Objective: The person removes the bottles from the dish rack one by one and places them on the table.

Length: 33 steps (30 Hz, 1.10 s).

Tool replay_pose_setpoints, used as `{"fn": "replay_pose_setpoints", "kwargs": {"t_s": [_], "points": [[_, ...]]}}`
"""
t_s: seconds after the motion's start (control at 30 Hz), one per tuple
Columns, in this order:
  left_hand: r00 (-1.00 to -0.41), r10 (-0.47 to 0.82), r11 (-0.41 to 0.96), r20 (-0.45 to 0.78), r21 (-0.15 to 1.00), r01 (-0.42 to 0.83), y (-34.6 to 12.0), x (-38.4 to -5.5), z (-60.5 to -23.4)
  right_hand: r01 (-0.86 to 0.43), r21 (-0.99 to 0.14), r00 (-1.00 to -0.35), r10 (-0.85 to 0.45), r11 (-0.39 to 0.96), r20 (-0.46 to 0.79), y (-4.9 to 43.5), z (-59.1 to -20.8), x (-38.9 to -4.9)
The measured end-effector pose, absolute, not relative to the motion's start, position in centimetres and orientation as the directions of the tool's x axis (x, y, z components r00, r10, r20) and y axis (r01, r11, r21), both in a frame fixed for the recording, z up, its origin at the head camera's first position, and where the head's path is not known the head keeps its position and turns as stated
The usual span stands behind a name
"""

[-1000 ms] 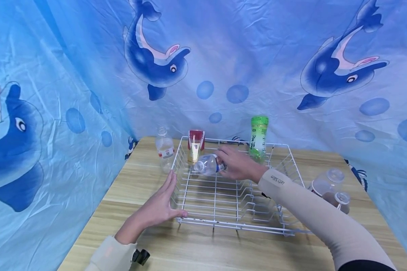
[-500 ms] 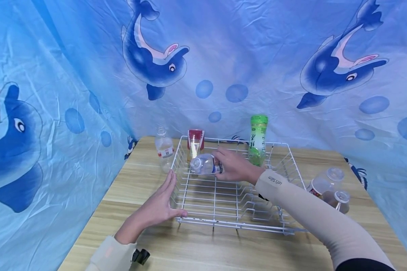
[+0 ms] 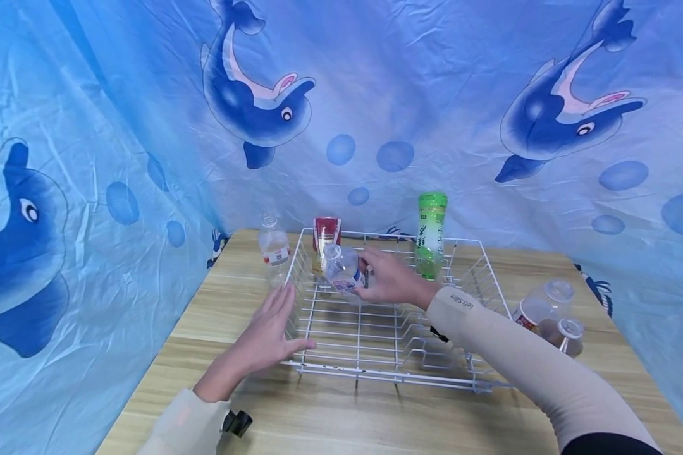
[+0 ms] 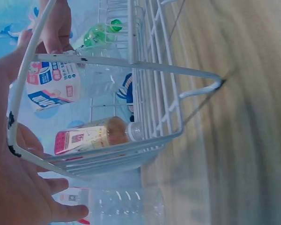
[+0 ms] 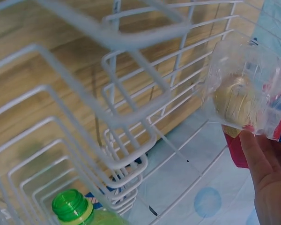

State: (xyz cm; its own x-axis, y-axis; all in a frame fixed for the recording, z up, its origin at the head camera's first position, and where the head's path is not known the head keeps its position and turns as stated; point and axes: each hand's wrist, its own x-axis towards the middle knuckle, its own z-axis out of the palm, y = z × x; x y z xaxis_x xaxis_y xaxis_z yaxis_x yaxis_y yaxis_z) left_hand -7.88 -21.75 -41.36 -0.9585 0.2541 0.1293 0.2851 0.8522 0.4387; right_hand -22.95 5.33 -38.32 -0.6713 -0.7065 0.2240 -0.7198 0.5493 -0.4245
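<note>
My right hand grips a clear plastic bottle by its labelled part, over the back left of the white wire rack. The bottle leans, its mouth up and to the left. My left hand rests along the rack's left front corner with fingers straight, thumb near the front rim. Just behind the held bottle, a red and gold bottle stands neck down in the rack. A green bottle also stands neck down there, near the back. In the right wrist view the held bottle's base overlaps the rack wires.
Outside the rack's left side stands a clear bottle with a red and white label. Two more clear bottles, one larger and one smaller, stand to the right, partly behind the right sleeve. A blue dolphin curtain closes off the back.
My right hand has tipped the clear bottle from nearly lying flat to a more upright lean, its mouth rising. My left hand stays at the rack's corner.
</note>
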Motion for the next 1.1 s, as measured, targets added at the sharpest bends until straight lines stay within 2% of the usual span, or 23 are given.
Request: {"fn": "replay_pose_setpoints", "kwargs": {"t_s": [0.2,0.4,0.67,0.87,1.1], "points": [[-0.958,0.24,0.834,0.154,0.473,0.285,-20.9,-9.2,-40.4,-0.672,-0.485,-0.712,-0.669,0.559,0.215,5.2,-38.3,-22.8],[-0.956,0.254,0.794,0.144,0.534,0.291,-19.6,-10.9,-38.9,-0.651,-0.533,-0.722,-0.657,0.54,0.217,5.1,-38.3,-22.4],[-0.971,0.213,0.648,0.107,0.729,0.222,-18.9,-12.9,-37.8,-0.586,-0.658,-0.737,-0.648,0.473,0.191,4.5,-37.8,-21.7],[-0.972,0.2,0.507,0.126,0.835,0.213,-18.8,-13.9,-38.0,-0.564,-0.714,-0.726,-0.66,0.414,0.191,4.1,-37.3,-21.1],[-0.972,0.196,0.466,0.132,0.859,0.211,-18.8,-13.7,-37.8,-0.557,-0.754,-0.706,-0.676,0.348,0.21,3.6,-36.9,-20.2]]}}
